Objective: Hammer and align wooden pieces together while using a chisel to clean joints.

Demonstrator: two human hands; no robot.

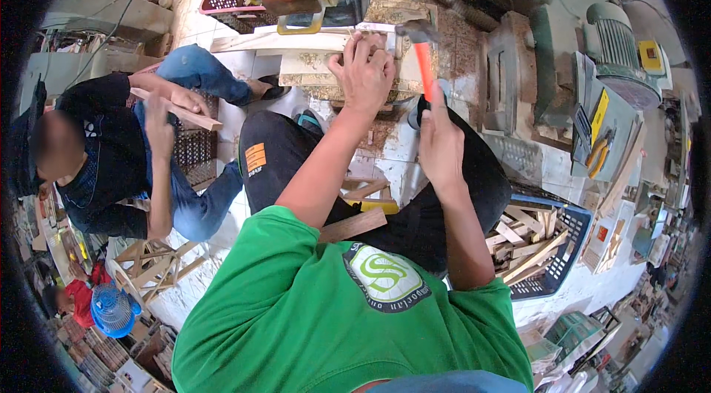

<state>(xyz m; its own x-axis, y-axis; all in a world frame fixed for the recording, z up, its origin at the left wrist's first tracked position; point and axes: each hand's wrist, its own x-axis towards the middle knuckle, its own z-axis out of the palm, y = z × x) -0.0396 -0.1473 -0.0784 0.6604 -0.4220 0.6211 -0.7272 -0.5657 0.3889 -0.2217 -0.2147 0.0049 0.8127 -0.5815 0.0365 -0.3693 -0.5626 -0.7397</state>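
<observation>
A: Right hand (441, 145) clamped low on the orange-handled steel hammer (422, 60), head up just right of the pale flat wooden board (326, 67).

B: Left hand (364, 71)?

A: Fingers together, pressed flat on that board's right end. Board looks light, stiff, splintery. Hammer is head-heavy, so grip near the handle end.

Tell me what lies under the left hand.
The left hand presses on pale wooden pieces resting on a sawdust-strewn block. The hand hides whatever sits right beneath the fingers. The right hand holds an orange-handled hammer beside it.
</observation>
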